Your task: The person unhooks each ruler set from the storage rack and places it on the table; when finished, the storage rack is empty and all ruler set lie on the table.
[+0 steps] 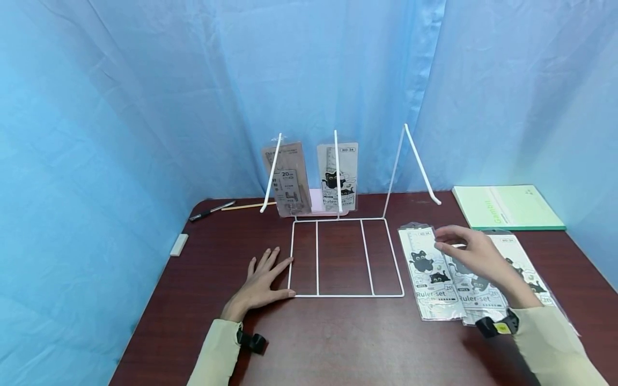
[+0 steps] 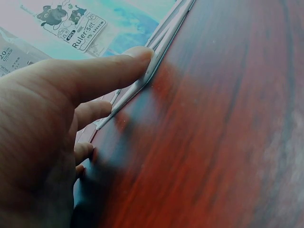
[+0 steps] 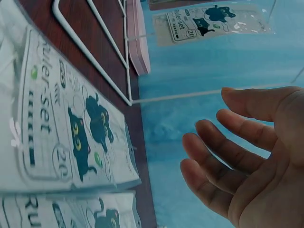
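My left hand (image 1: 260, 281) rests spread on the table, its thumb and index finger touching the left front corner of a white wire display rack (image 1: 345, 296). In the left wrist view the thumb (image 2: 118, 71) lies against the rack's wire. My right hand (image 1: 475, 254) hovers over the ruler-set packets with fingers bent loosely and nothing between them. Nearest its fingertips is the leftmost ruler-set packet (image 1: 432, 273), printed with black cats. Two more, a middle packet (image 1: 478, 297) and a right packet (image 1: 523, 257), lie partly under the hand. Another ruler-set packet (image 1: 325, 187) hangs on the rack's middle hook.
A brownish ruler packet (image 1: 292, 187) hangs on the left hook; the right hook (image 1: 422, 166) carries nothing. A pale green notebook (image 1: 509, 206) lies at the back right. A pen (image 1: 212, 210), a pencil (image 1: 248, 206) and a white eraser (image 1: 179, 245) lie at left. Blue curtains (image 1: 193, 80) enclose the table.
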